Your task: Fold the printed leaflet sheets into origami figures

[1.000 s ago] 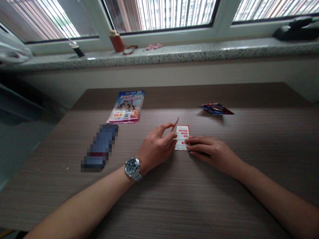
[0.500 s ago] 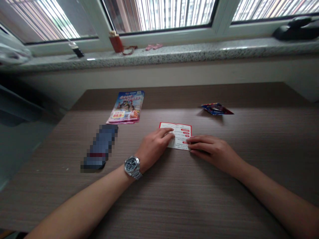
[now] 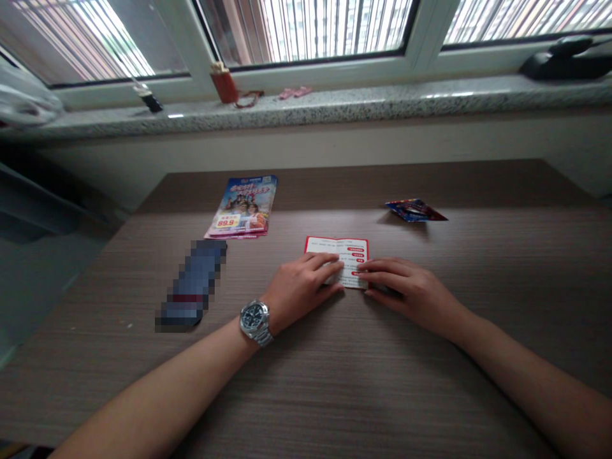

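A white leaflet (image 3: 351, 250) with red borders and red text labels lies on the table, with a crease near its middle. My left hand (image 3: 306, 280) rests over its left part and lower edge, fingers stretched out and lying on the paper. A silver watch (image 3: 255, 320) is on my left wrist. At the leaflet's right edge, my right hand (image 3: 406, 284) touches the paper with extended fingertips; its thumb is just off the lower right corner. Part of the leaflet is hidden under my hands.
A stack of colourful flyers (image 3: 246, 207) lies at the back left of the table (image 3: 335, 376). In front of it is a pixelated dark phone-shaped object (image 3: 191, 287). A folded, colourful paper piece (image 3: 415, 210) stands at the back right. Small items, including a red container (image 3: 224, 85), line the windowsill (image 3: 363, 105).
My left hand has slid slightly right and toward me over the leaflet, its thumb now at the lower edge. My right hand has hardly moved.
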Tool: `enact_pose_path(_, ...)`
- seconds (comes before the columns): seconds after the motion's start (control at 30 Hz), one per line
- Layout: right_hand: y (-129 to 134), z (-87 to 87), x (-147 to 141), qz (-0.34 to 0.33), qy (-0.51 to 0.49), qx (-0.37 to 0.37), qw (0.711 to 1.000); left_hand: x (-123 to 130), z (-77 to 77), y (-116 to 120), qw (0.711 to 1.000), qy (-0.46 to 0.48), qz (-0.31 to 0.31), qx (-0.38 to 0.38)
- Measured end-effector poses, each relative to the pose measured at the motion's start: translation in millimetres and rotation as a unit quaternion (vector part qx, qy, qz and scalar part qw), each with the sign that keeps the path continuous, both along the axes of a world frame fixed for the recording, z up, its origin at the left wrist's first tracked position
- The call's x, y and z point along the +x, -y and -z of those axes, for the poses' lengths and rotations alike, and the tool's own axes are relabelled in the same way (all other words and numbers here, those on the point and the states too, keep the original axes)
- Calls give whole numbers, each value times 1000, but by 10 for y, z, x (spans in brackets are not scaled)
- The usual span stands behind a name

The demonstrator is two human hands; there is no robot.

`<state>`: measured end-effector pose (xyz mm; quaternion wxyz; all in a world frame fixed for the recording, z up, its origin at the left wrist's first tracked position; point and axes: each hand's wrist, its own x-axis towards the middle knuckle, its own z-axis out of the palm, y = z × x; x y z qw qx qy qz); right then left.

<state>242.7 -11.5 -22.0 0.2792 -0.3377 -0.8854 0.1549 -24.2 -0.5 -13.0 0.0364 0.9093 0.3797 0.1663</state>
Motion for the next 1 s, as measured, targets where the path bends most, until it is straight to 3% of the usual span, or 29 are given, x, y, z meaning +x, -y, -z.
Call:
enact_pose_path(0.33,-39,-14,65,0,35,48,998,7,-2,-4,1000,21,8,-7)
enact_pose_path(0.47,-40,-37,69,8,16,55,998,19,-13,-1,997,33,60,-27)
enact_pose_path(0.73,-31,-67,45,3,-6,3,1000,48,-22,52,992,12,113,-50)
enact_pose_path(1.0,-36,-24,50,26,-4,-3,1000,50,-56,57,986,11,153,-71)
